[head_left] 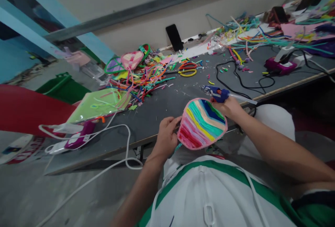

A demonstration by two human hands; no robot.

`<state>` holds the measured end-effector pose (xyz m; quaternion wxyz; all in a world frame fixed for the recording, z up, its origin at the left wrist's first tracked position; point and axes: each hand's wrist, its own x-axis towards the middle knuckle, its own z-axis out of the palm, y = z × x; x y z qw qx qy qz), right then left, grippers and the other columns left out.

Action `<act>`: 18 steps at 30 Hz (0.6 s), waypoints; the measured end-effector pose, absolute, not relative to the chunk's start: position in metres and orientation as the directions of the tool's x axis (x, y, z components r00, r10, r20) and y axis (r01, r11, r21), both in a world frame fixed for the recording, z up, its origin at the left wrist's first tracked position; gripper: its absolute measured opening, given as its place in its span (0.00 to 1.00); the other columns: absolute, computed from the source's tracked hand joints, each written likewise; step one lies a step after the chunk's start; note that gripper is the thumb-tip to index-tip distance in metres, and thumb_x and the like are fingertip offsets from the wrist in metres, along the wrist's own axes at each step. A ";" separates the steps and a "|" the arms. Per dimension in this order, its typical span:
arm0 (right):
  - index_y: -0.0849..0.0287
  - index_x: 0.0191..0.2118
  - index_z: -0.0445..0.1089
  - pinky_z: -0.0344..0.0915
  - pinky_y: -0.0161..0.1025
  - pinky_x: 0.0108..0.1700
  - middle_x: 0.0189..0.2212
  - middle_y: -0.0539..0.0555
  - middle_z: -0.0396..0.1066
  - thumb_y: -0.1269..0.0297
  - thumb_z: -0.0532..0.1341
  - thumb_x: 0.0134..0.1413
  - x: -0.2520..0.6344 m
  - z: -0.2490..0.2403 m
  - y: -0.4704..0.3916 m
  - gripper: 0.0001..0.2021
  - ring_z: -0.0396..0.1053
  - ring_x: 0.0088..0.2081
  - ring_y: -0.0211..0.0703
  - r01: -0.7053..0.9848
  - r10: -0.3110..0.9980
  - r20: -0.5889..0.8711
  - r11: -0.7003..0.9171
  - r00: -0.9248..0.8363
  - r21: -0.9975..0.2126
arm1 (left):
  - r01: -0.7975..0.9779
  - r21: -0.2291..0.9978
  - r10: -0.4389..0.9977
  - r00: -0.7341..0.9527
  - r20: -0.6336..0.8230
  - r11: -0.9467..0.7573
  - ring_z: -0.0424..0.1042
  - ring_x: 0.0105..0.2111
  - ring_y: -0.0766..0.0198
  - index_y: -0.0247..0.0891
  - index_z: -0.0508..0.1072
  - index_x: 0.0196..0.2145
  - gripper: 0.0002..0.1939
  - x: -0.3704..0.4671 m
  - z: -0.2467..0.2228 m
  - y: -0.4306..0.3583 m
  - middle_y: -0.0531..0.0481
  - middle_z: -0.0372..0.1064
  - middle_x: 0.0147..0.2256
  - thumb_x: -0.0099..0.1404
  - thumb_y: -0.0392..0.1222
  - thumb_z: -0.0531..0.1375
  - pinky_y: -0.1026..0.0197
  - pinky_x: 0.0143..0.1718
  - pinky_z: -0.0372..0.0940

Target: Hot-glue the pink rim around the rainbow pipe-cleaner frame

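Observation:
Over my lap, at the table's front edge, a rounded panel of colourful pipe-cleaner stripes [202, 124] with a pink border is tilted up. My left hand [167, 134] pinches its left edge between thumb and fingers. On the other side, my right hand [230, 107] is closed around a dark blue glue gun [221, 94], whose handle is mostly hidden. A clear glue stick [242, 98] juts from the gun's back, and its nozzle points left above the panel. The right fingers are close to the panel's upper right edge; whether they also grip it is hidden.
Scissors [187, 70] and a heap of pipe-cleaner pieces [146, 77] lie on the grey table [157, 106]. A phone [174, 37] leans on the wall. Purple power strips [81, 135] with trailing cords, a green packet [96, 104] and a green bin [62, 88] are around.

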<state>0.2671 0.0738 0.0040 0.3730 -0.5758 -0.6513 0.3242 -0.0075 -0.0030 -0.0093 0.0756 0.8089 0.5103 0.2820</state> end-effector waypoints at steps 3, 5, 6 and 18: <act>0.56 0.32 0.72 0.64 0.39 0.35 0.28 0.51 0.74 0.66 0.58 0.42 0.266 0.006 0.073 0.08 0.70 0.32 0.46 0.511 0.991 0.120 0.135 -0.063 -0.849 | 0.791 0.401 0.873 0.324 0.365 -0.462 0.62 0.45 0.57 0.38 0.63 0.57 0.38 -0.007 -0.005 0.005 0.44 0.64 0.43 0.47 0.24 0.48 0.52 0.49 0.60; 0.57 0.32 0.72 0.64 0.38 0.35 0.28 0.51 0.74 0.66 0.58 0.43 0.266 0.008 0.073 0.08 0.70 0.31 0.45 0.514 0.990 0.126 0.144 -0.070 -0.846 | 0.808 0.369 0.874 0.339 0.349 -0.460 0.63 0.42 0.58 0.39 0.64 0.57 0.37 -0.006 -0.003 0.009 0.45 0.64 0.40 0.48 0.24 0.49 0.52 0.46 0.62; 0.57 0.32 0.73 0.64 0.38 0.35 0.29 0.51 0.74 0.66 0.58 0.43 0.267 0.008 0.073 0.09 0.70 0.32 0.44 0.515 0.989 0.130 0.149 -0.073 -0.844 | 0.817 0.353 0.876 0.343 0.338 -0.456 0.64 0.40 0.58 0.39 0.66 0.56 0.36 -0.005 -0.002 0.009 0.46 0.64 0.39 0.48 0.25 0.49 0.53 0.45 0.62; 0.57 0.31 0.72 0.65 0.40 0.35 0.27 0.52 0.73 0.66 0.58 0.42 0.268 0.005 0.073 0.08 0.69 0.31 0.45 0.453 0.990 0.127 0.140 -0.058 -0.881 | 0.745 0.648 0.979 0.038 0.200 -0.161 0.69 0.44 0.56 0.37 0.70 0.46 0.15 -0.019 -0.012 -0.061 0.43 0.70 0.44 0.62 0.42 0.54 0.52 0.46 0.64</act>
